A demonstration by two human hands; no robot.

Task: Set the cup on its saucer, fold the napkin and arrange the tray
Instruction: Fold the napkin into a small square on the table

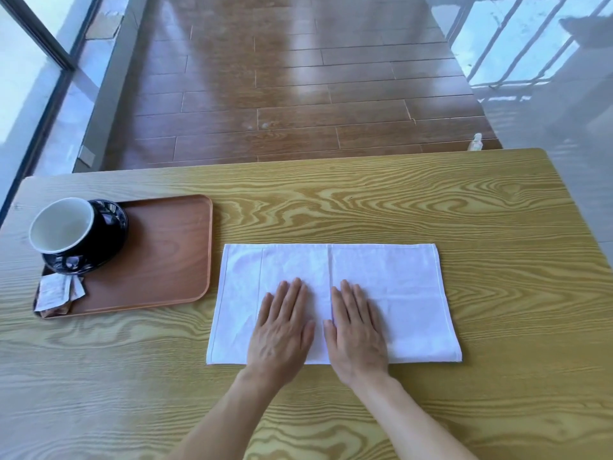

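Note:
A white cloth napkin (391, 287) lies on the table as a wide rectangle, folded once with the fold along its near edge. My left hand (282, 330) and my right hand (356, 330) press flat on its middle, side by side, fingers straight. At the left, a brown wooden tray (169, 254) carries a dark cup (63, 232) with a white inside. The cup stands on a dark patterned saucer (111, 214) at the tray's far left corner.
Small paper sachets (56, 293) lie at the tray's near left corner. The light wooden table (497, 227) ends at a far edge, with dark wood flooring beyond. A glass door is at the left and a railing at the far right.

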